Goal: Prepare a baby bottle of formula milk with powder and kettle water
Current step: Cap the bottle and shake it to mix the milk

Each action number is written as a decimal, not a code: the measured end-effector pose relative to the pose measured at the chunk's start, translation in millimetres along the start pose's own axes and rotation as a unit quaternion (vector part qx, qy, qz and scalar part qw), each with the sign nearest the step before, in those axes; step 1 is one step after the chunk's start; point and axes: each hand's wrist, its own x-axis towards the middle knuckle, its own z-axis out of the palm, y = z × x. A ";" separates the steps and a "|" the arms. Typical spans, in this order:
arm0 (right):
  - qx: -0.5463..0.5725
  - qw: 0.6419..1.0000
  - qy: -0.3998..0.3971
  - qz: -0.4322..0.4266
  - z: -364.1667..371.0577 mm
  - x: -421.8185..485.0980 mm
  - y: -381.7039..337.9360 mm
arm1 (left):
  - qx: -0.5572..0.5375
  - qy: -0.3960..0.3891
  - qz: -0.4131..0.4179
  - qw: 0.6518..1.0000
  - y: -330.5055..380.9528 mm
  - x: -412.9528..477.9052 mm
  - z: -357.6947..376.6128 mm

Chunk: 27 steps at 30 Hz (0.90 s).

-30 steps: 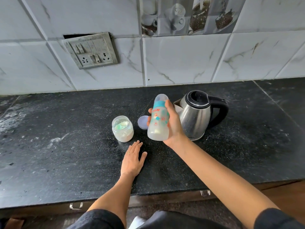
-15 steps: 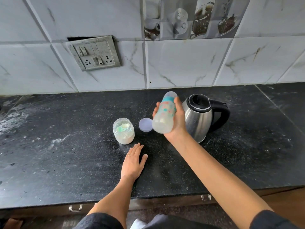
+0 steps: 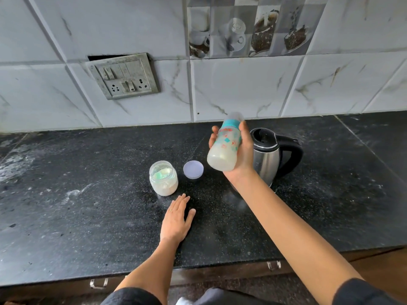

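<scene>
Milk sits in the bottom of the baby bottle (image 3: 224, 148), which we hold up above the table (image 3: 88, 205) with our right hand (image 3: 243, 157). Our fingers (image 3: 214, 130) and thumb curl round its middle and grip it. The bottle leans, with its blue-green ring and clear cap pointing up and away from us. Just behind our right hand stands the shiny kettle (image 3: 267, 160), its black handle on the right. Our left hand (image 3: 176, 219) lies flat on the table, fingers straight, holding nothing. Near its fingertips stands the open jar (image 3: 163, 178) of white powder, with something pale green inside. The round lid (image 3: 193, 169) lies on the table just beside the jar. White dust is spread over the dark table. A switch board (image 3: 125, 77) hangs crooked on the wall (image 3: 242, 91).
</scene>
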 end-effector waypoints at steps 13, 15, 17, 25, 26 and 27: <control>-0.019 0.997 0.031 0.069 5.0 8.6 9.9 | -0.020 -0.003 -0.003 1.000 0.7 -0.4 -2.2; 0.021 0.997 0.055 0.048 4.1 14.0 5.9 | -0.017 -0.005 -0.005 1.000 0.3 -0.1 -1.8; 0.026 0.997 0.037 0.059 7.8 9.5 5.0 | -0.017 -0.005 -0.005 1.000 0.6 -0.5 -2.3; 0.001 0.997 0.047 0.064 10.5 11.9 2.7 | -0.021 -0.006 -0.011 1.000 1.5 -0.3 -3.6; -0.013 0.996 0.048 0.072 9.6 10.3 3.9 | -0.021 -0.007 -0.010 1.000 1.3 -0.3 -3.7; -0.045 0.995 0.040 0.076 7.4 7.9 7.5 | -0.021 -0.007 -0.009 1.000 1.3 -0.6 -3.8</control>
